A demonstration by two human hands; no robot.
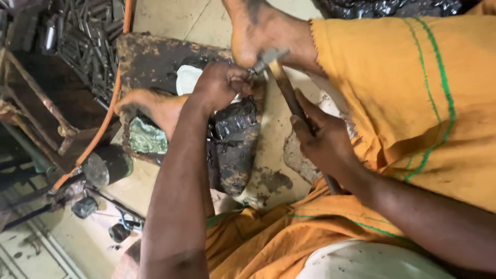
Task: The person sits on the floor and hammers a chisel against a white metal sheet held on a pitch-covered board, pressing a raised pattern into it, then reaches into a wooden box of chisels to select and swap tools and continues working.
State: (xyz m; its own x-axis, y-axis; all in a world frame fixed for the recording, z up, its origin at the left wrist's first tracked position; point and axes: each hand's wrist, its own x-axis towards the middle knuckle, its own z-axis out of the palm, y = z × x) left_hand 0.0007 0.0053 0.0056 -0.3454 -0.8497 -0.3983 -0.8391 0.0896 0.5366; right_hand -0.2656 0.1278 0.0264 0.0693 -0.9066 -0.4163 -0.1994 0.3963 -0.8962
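Two bare feet are seen on the floor (170,20), and between them a dirty dark slab (150,57) is laid flat. One foot (150,106) is pressed down at the slab's left edge, and the other foot (263,31) is set at its far right corner. An orange cloth (413,103) is worn over the legs. A black, greasy metal part (235,144) is rested on the slab's near side, just under the left hand (219,85). The left hand is closed tight over the top of that part, and something small is pinched in its fingers; what it is cannot be told. A hammer (281,77) is held by the right hand (323,137), whose fingers are wrapped around the wooden handle. The hammer's grey head is seen right beside the left hand's fingertips. A heap of dark metal rods (88,36) is piled by the slab's far left corner.
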